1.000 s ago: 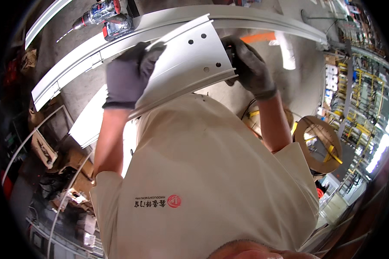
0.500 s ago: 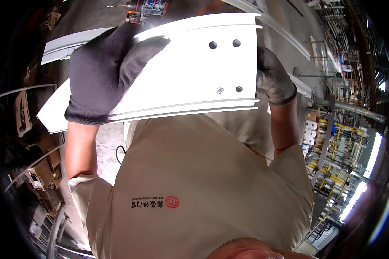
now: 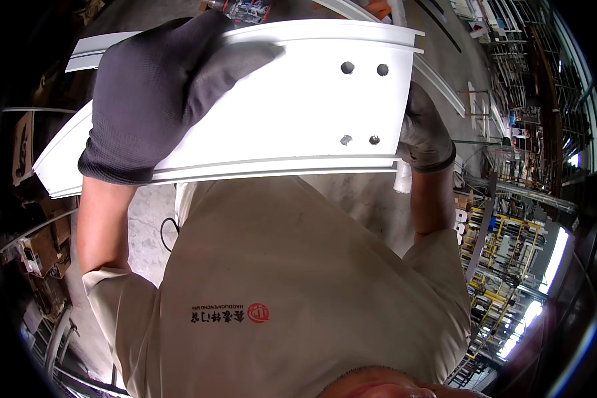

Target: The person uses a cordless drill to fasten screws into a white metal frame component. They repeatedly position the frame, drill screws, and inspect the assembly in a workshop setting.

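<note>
A long white profile (image 3: 298,99), with ridged edges and small round holes near its right end, is raised in front of my body. My left hand (image 3: 156,99), in a dark knit glove, is closed on its left part, thumb along the bright face and the other fingers over the far edge. At the right end my right hand (image 3: 428,129), in a similar glove, is curled against the profile. Its fingertips are hidden behind the profile, so their exact grip does not show.
Beyond the profile, a power drill (image 3: 249,10) lies partly in view. More pale strips (image 3: 441,83) extend at the far right. Racks with yellow frames (image 3: 504,245) stand to the right. Cardboard boxes (image 3: 43,249) are at the left, and a dark cable (image 3: 166,235) loops near my left side.
The profile's right end has shifted slightly right, with my right hand staying at it. My left hand has moved a little left in the view. The drill now shows less, nearer the top edge.
</note>
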Tool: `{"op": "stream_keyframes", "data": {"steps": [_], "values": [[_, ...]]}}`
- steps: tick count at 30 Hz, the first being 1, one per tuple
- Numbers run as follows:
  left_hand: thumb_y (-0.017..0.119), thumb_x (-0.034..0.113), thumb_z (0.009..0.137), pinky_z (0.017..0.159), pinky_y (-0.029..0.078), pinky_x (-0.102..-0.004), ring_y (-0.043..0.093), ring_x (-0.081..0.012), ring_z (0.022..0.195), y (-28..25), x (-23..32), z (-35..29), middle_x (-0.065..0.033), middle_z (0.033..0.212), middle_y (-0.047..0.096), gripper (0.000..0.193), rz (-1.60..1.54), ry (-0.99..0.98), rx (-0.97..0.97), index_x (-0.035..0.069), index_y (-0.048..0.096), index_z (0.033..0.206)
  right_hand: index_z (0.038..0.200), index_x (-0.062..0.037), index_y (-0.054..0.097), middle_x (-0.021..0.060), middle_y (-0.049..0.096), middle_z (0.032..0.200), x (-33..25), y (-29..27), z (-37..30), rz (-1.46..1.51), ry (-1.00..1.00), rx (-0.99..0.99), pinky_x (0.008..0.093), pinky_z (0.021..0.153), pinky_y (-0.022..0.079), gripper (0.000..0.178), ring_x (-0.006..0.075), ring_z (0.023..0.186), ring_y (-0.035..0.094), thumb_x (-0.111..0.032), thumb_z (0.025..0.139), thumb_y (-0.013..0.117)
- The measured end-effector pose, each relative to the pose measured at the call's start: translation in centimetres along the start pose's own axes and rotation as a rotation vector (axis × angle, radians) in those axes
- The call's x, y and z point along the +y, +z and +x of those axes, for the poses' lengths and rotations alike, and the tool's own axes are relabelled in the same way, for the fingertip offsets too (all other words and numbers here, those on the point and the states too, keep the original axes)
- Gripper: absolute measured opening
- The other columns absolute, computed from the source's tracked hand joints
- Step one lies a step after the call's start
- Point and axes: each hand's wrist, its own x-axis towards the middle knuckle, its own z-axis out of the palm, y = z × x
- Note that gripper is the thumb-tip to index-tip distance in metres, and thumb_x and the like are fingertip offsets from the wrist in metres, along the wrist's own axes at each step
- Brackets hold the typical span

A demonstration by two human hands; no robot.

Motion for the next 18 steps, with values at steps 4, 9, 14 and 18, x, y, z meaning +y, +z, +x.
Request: {"op": "stream_keyframes", "data": {"steps": [4,9,14,18], "values": [[0.055,0.054,0.105,0.068,0.057,-0.0369,0.075,-0.0369,0.079,0.1,0.7,0.4,-0.0166,0.094,0.075,0.053,-0.027,-0.043,-0.030,0.005,0.073,0.116,0.151,0.0055,0.045,0.0109,0.067,0.136,-0.3,-0.6,-0.4,-0.066,0.012,0.025,0.0331,0.105,0.052,0.085,0.0193,0.125,0.064,-0.031,0.087,0.088],[0.059,0.050,0.105,0.068,0.057,-0.0362,0.075,-0.0358,0.077,0.5,0.7,1.0,-0.0167,0.093,0.075,0.049,-0.052,-0.036,-0.017,0.005,0.073,0.115,0.149,0.0050,0.048,0.0096,0.067,0.135,-0.5,-0.8,-1.0,-0.033,-0.039,0.026,0.0320,0.102,0.053,0.083,0.0179,0.122,0.065,-0.031,0.086,0.088],[0.059,0.052,0.104,0.066,0.056,-0.0360,0.075,-0.0349,0.075,0.9,1.2,1.9,-0.0183,0.089,0.074,0.052,-0.100,-0.047,-0.039,0.002,0.073,0.113,0.143,0.0039,0.056,0.0080,0.072,0.124,-0.7,-0.8,-1.0,-0.132,-0.009,0.103,0.0304,0.096,0.056,0.075,0.0155,0.112,0.069,-0.038,0.089,0.086],[0.059,0.053,0.104,0.064,0.054,-0.0366,0.073,-0.0366,0.074,-0.1,2.0,2.7,-0.0193,0.086,0.072,0.055,-0.163,-0.124,-0.130,0.000,0.072,0.111,0.134,0.0036,0.062,0.0076,0.075,0.113,-0.4,0.0,-0.8,-0.158,-0.161,0.100,0.0287,0.089,0.057,0.063,0.0139,0.101,0.071,-0.041,0.093,0.081]]}}
